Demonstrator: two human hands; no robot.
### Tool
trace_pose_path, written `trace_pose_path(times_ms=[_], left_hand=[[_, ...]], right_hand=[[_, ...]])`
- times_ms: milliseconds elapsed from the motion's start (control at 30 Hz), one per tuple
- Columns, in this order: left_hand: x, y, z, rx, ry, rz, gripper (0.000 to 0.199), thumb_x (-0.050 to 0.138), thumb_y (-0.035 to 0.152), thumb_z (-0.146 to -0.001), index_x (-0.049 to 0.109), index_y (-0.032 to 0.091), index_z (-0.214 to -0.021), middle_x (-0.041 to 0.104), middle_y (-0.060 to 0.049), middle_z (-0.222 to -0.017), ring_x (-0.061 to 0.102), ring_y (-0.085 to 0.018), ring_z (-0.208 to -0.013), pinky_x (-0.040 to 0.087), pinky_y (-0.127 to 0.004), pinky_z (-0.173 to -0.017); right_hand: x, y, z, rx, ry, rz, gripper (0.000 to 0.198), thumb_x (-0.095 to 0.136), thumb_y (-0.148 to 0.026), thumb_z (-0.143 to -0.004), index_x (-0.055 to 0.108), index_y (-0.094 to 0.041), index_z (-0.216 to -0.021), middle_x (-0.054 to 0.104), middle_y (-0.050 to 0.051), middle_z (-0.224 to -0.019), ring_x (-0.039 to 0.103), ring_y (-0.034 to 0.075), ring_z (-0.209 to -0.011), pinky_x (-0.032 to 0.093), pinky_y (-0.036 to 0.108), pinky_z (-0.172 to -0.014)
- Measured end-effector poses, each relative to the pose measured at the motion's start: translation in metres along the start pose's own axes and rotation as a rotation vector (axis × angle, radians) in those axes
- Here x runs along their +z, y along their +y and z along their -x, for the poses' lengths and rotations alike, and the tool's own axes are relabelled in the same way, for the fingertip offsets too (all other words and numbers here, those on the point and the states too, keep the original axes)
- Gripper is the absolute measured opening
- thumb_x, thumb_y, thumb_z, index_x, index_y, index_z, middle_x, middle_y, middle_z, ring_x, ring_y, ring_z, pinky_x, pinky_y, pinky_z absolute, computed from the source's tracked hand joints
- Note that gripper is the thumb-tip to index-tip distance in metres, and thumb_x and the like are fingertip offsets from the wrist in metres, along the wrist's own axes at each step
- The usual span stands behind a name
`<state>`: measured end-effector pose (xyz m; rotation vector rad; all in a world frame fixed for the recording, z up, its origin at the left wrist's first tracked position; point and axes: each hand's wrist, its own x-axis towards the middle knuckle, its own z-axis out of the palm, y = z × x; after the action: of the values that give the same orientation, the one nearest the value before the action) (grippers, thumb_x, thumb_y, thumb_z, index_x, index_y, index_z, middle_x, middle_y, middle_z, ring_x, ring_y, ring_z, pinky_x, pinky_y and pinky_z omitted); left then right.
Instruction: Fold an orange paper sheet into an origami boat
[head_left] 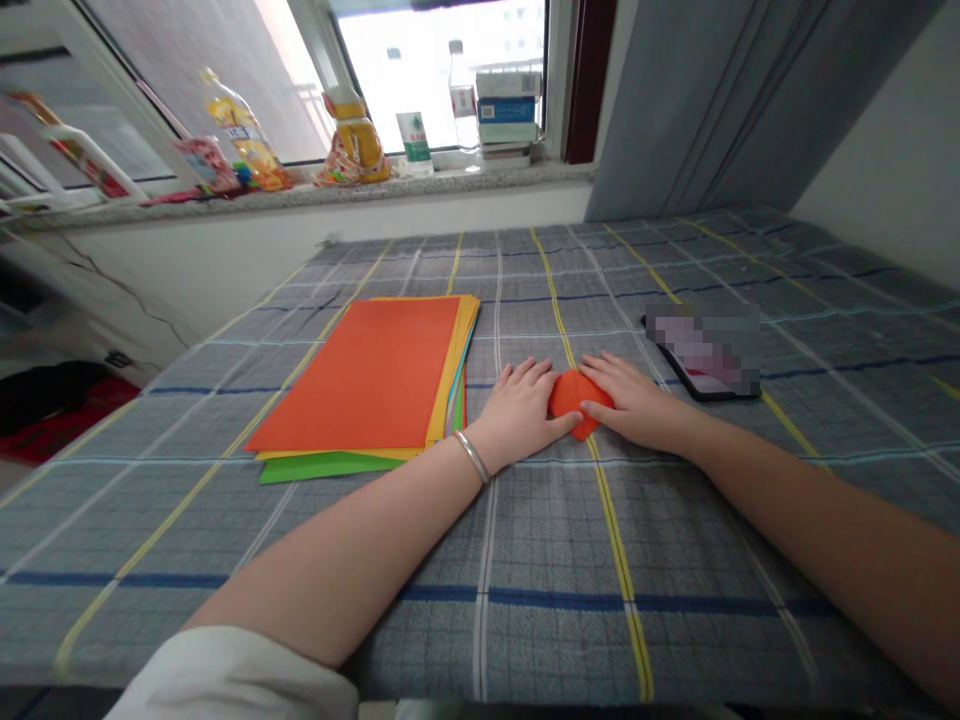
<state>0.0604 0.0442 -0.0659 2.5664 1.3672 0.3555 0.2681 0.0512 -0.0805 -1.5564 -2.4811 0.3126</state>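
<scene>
A small folded piece of orange paper lies on the checked cloth, between my two hands. My left hand holds its left side, thumb at the near edge and forefinger at the upper left edge, the other fingers spread on the cloth. From the right, my right hand holds it likewise, with the thumb on top of the paper and the fingers stretched along its far right edge. The hands partly cover the paper's sides. A silver bangle circles my left wrist.
Left of my hands lies a stack of coloured paper, orange on top. A phone with a blurred screen rests to the right. The checked cloth covers the surface. Bottles and boxes line the windowsill.
</scene>
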Motion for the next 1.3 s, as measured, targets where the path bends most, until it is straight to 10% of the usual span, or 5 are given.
trace_pose_path(times_ms=[200,367,1300], left_hand=[[-0.001,-0.004,-0.009,-0.071,0.132,0.390,0.037,0.063,0.036,-0.084,0.060,0.014,-0.113,0.069,-0.011,-0.111,0.062,-0.026,-0.106,0.046,-0.042,-0.096],[0.002,-0.003,-0.015,-0.096,0.101,0.765,0.024,0.053,0.037,-0.091,0.062,0.015,-0.093,0.066,-0.003,-0.082,0.057,-0.014,-0.072,0.043,-0.026,-0.064],[-0.001,0.002,-0.017,-0.341,0.098,1.358,0.021,0.064,0.028,-0.082,0.051,0.016,-0.070,0.048,0.005,-0.060,0.041,-0.006,-0.050,0.028,-0.020,-0.049]], right_hand=[[-0.003,-0.005,-0.006,0.041,0.167,-0.421,0.033,0.058,-0.038,-0.082,0.062,-0.019,-0.108,0.066,0.014,-0.121,0.059,0.029,-0.114,0.044,0.047,-0.101],[-0.007,-0.018,-0.008,0.143,0.092,-0.852,0.024,0.055,-0.045,-0.085,0.059,-0.022,-0.089,0.067,0.004,-0.085,0.062,0.021,-0.077,0.048,0.033,-0.069],[-0.015,-0.029,-0.008,0.138,-0.037,-0.894,0.036,0.051,-0.055,-0.085,0.055,-0.022,-0.070,0.049,-0.003,-0.057,0.040,0.012,-0.050,0.031,0.027,-0.048]])
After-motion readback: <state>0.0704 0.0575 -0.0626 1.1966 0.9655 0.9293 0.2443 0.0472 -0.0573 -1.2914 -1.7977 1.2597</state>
